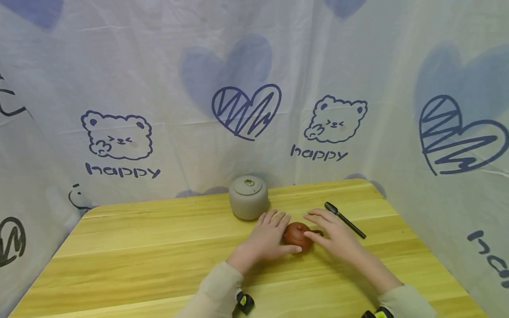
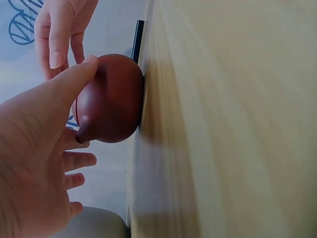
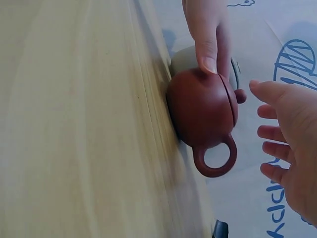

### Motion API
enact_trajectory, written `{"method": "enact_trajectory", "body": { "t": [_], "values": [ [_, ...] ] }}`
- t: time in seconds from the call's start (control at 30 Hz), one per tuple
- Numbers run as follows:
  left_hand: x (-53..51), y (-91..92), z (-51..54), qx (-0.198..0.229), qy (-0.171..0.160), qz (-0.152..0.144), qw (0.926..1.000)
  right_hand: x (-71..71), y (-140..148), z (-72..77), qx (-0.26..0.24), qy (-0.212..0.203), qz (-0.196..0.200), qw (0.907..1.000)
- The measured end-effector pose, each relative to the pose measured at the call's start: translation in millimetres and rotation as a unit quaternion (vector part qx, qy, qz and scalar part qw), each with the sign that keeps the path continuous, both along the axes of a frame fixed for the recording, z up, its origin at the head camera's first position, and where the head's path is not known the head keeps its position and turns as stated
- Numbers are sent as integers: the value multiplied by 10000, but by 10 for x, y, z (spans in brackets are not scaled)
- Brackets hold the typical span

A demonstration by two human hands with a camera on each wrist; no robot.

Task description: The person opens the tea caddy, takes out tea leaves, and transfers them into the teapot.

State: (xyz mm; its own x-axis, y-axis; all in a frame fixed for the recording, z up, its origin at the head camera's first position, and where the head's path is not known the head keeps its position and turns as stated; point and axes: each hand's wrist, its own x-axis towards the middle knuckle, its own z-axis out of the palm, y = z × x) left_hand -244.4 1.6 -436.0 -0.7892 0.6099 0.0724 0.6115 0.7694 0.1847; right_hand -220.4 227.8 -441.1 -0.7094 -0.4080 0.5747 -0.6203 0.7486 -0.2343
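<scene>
Head view: 2 hands [image 1: 267, 238] [image 1: 336, 233] spread, apart, flanking teapot [image 1: 295, 234]; grey jar [image 1: 248, 202] behind, black pen [image 1: 347, 221] right.

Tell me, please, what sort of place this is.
Probably an indoor corner, screened off for tabletop work: patterned cloth hangs behind and beside a wood-grain table bearing a teapot and a grey jar.

A: Left hand [image 1: 270, 238] — posture?
B: Its fingers [image 2: 79, 161] are pointing forward, loosely straight; the left thumb [image 2: 74, 82] is standing well apart from them.
A: Right hand [image 1: 334, 232]?
B: Also lying loosely extended, its right thumb [image 3: 270, 91] pointing across toward the left hand. The two palms are facing inward, hands apart.
A: Arms?
B: Left forearm [image 1: 220, 282] and right forearm [image 1: 375, 270] are angling inward — converging toward the hands.
</scene>
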Motion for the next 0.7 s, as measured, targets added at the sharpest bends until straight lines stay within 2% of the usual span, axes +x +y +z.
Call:
{"method": "enact_trajectory", "body": {
  "t": [0.2, 0.53, 0.7],
  "values": [
    [-37, 58, -47, -89, -190, 67, 9998, -52, -87, -14, -142, -221, 34, 9997],
    [-33, 76, -55, 17, -527, 98, 9986, -63, -164, -30, -281, -612, 70, 9977],
    [-23, 78, -61, 36, -682, 153, 9975, -77, -178, -35, -332, -670, 98, 9972]
  ]
}}
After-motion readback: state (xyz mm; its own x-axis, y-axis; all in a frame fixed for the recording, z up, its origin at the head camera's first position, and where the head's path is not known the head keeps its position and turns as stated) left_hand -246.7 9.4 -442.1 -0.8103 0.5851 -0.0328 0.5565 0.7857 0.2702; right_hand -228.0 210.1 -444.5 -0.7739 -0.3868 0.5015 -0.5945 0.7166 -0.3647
